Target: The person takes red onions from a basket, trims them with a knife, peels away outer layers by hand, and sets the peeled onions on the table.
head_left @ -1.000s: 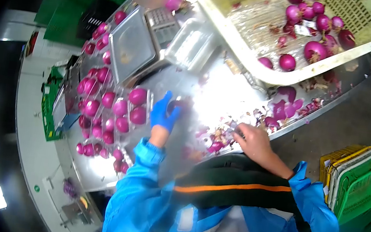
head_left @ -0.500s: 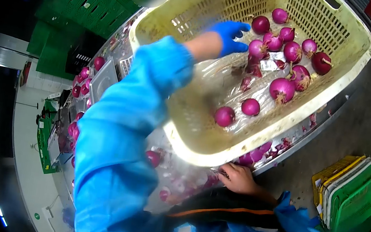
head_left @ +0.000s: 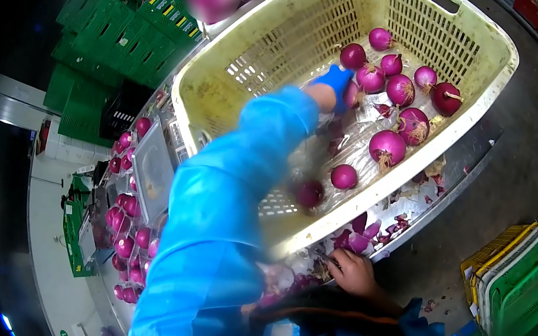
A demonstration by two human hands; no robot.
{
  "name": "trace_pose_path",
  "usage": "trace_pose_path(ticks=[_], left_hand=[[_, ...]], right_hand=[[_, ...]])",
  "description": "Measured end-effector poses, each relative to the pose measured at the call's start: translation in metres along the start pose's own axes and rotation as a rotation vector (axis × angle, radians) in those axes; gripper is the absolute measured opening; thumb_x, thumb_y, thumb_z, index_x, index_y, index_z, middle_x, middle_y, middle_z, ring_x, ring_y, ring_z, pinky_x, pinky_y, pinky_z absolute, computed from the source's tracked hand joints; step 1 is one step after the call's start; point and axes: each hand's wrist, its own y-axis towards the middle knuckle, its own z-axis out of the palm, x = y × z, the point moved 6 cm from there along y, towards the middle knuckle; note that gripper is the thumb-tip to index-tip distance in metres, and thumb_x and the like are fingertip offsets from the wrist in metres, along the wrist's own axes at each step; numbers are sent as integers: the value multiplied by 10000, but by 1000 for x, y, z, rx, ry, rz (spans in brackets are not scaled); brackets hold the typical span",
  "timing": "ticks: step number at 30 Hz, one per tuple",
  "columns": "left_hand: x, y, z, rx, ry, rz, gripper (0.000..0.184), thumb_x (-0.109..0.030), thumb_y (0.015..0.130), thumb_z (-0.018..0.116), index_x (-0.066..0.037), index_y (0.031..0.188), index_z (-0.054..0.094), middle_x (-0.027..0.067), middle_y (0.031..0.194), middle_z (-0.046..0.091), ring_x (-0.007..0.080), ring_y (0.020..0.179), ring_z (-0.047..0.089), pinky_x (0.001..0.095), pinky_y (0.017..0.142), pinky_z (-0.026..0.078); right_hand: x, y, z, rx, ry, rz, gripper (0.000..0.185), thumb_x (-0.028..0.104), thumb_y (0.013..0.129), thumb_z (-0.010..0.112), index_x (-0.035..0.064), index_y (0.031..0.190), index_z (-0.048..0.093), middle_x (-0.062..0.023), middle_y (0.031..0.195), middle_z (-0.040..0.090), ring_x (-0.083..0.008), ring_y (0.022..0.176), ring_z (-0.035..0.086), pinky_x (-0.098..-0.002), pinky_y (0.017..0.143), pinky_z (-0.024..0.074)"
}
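At the worktop's [head_left: 470,160] near edge, the right hand [head_left: 352,272] is curled; what is gripped cannot be told. Between the basket's [head_left: 456,132] long rims, a round onion [head_left: 351,95] is seen just right of the nearer left hand [head_left: 334,82]; finger closure is hidden. On the label [head_left: 369,112], no writing can be read.

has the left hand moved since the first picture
Yes. Judged against the crate, the left hand has gone forward and to the right, from outside it beside the packed onions to inside it by the loose onions.
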Motion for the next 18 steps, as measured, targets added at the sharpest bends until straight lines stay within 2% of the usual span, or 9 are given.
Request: trace_pose_path(ticks=[1,3,5,7,9,12,14,15,18], left_hand=[[-3,-4,-14,61,11,18,617,-313,753,784,-42,1274,594,239,1278,591,378,1093,631,411,902,536],[-10,-37,-71,-72,-43,211,657,-253,746,816,-41,1311,556,190,1284,601,317,1071,650,373,877,559],[11,-78,-117,-389,-254,288,786,-340,667,878,-49,1320,551,185,1221,636,324,1069,654,386,921,538],[6,-153,-150,-404,-698,183,826,-349,682,888,-31,1346,516,151,1219,628,263,1086,638,362,940,529],[4,-228,-163,-365,-897,127,800,-296,727,862,-38,1380,477,131,1218,612,229,1074,624,348,948,523],[3,-331,-132,-311,-1298,196,783,-192,761,795,-30,1430,421,137,1253,606,229,1072,634,341,932,525],[-13,-383,-100,-305,-1301,137,848,-233,723,817,-33,1445,421,126,1294,590,222,1139,599,353,980,492],[-22,-409,-84,-302,-1302,108,880,-253,704,829,-35,1452,421,121,1314,582,219,1173,582,359,1005,475],[-33,-449,-24,-269,-1374,-13,817,-179,743,821,-21,1441,427,115,1328,574,212,1218,552,372,1052,444]], right_hand=[[1,-3,3,27,-22,7,163,196,874,689,72,953,619,-156,891,662,-388,798,653,-473,677,524],[11,-8,3,-5,-17,-51,158,185,871,693,71,950,617,-148,872,655,-374,786,653,-462,669,518],[22,-13,4,-50,12,-82,154,188,868,698,75,935,617,-142,869,655,-366,779,653,-452,658,519],[31,-17,3,-60,-31,-103,139,180,868,697,77,900,610,-140,865,652,-362,768,650,-445,646,517],[40,-20,1,-90,-20,-167,120,156,871,688,67,906,615,-142,857,646,-363,766,647,-441,645,516],[63,-20,-8,-176,70,-246,108,47,851,668,-2,941,636,-164,853,642,-354,766,655,-404,657,520],[83,-19,-15,-194,168,-244,115,19,863,624,-51,954,635,-184,861,646,-329,762,666,-377,677,525],[95,-18,-19,-271,205,-303,167,11,777,664,24,943,643,-149,859,636,-344,769,648,-402,660,506],[129,-16,-24,-286,183,-350,201,-17,781,639,9,980,645,-149,849,633,-329,747,652,-380,635,511]])
